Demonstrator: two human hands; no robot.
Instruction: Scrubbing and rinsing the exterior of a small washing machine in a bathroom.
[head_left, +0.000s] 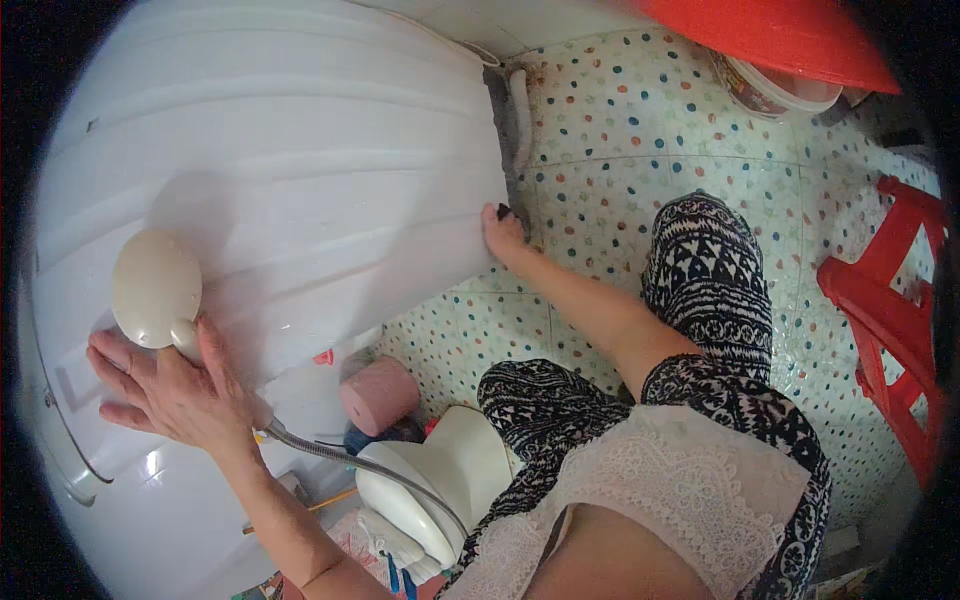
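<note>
My left hand (175, 395) grips a cream shower head (157, 285) by its neck, thumb on one side and the other fingers spread. Its round head lies over a white ridged panel (330, 150), and a metal hose (330, 455) runs from beneath my wrist toward my lap. At the panel's right edge, my right hand (503, 235) is closed, fingers curled. A small black piece shows beside its fingertips; what exactly they hold cannot be made out.
White toilet (480, 450) and pink roll (380, 393) stand below the panel. A red plastic stool (870, 300) is at right on the dotted tile floor (600, 120). A red basin (790, 35) overhangs a white-rimmed bucket (770, 95) at upper right.
</note>
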